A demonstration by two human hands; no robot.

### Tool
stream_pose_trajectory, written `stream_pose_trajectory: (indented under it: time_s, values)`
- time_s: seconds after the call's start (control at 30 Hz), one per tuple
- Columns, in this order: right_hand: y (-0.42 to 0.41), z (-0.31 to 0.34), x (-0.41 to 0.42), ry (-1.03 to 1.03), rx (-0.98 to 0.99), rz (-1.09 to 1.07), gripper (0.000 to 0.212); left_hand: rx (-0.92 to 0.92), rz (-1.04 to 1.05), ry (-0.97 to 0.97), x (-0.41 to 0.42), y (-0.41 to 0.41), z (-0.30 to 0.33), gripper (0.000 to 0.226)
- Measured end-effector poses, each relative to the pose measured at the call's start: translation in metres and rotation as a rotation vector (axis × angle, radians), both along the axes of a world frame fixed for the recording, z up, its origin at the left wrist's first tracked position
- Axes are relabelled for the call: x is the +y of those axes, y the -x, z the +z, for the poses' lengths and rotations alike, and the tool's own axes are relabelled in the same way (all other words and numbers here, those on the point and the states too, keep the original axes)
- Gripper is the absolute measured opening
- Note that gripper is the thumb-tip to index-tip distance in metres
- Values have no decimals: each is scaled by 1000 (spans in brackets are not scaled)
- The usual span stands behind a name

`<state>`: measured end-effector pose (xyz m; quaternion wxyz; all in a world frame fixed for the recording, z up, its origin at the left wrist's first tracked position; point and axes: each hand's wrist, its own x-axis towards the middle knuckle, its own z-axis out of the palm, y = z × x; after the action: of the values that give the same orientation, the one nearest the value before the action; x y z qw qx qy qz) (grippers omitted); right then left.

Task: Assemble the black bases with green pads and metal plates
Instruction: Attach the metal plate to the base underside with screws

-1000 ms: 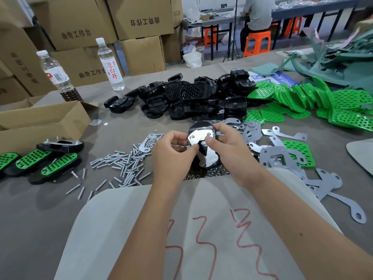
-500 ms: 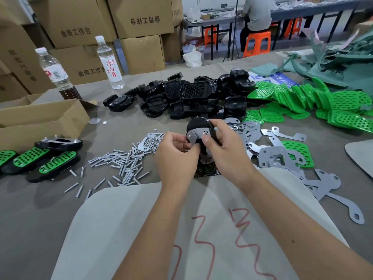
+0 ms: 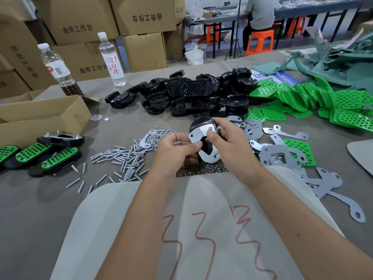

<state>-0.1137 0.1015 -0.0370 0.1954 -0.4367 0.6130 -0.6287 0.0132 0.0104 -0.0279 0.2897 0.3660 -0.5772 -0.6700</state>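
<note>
A: How was it gripped?
B: In the head view, the right hand (image 3: 228,146) curled round the black base (image 3: 203,143), thumb pressing the metal plate (image 3: 198,134) onto it; the left hand (image 3: 173,152) pinched the plate's near edge, above the table (image 3: 40,209).
A: And handling?
B: Stiff, light, probably slick; best held by the base's edges, clear of the holes

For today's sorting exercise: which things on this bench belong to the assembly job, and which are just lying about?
Job: black bases, green pads, metal plates, screws, piece held in both hands.
Lying about: water bottles, cardboard boxes, green offcuts.
</note>
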Motion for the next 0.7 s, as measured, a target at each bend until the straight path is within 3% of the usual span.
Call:
stream_pose_trajectory:
  time_s: [0.1, 0.2, 0.7]
  values:
    - [2, -2, -1, -5, -27, -3, 28, 5, -55, -38, -2, -4, 3, 26]
    - [5, -6, -2, -9, -50, 15, 15, 6, -69, -41, -3, -7, 3, 28]
    - [6, -7, -3, 44, -151, 53, 22, -40, -14, 207, -7, -5, -6, 36]
